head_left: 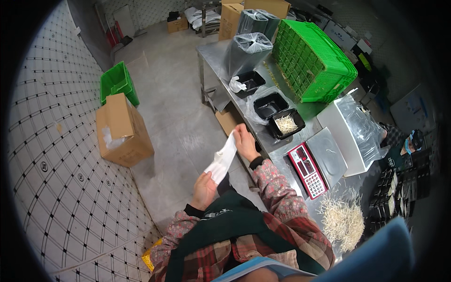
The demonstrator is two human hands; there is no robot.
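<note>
My left hand point(205, 189) and my right hand point(245, 141) hold a thin white disposable glove point(222, 159) stretched between them, above the floor beside a steel table point(217, 51). The left hand grips its lower end, the right hand its upper end. On the table by my right hand stands a black tray point(286, 123) with pale sprouts in it. An empty black tray point(270, 105) sits behind it, and a third black tray point(249, 82) holds a crumpled white glove.
A red-and-steel scale point(318, 162) and a heap of pale sprouts point(344, 220) lie on the table to my right. A tipped green crate point(312, 61), bagged stacks, a white box point(345, 136), a floor carton point(123, 131) and a green bin point(117, 83) surround it. Another person point(406, 143) sits at far right.
</note>
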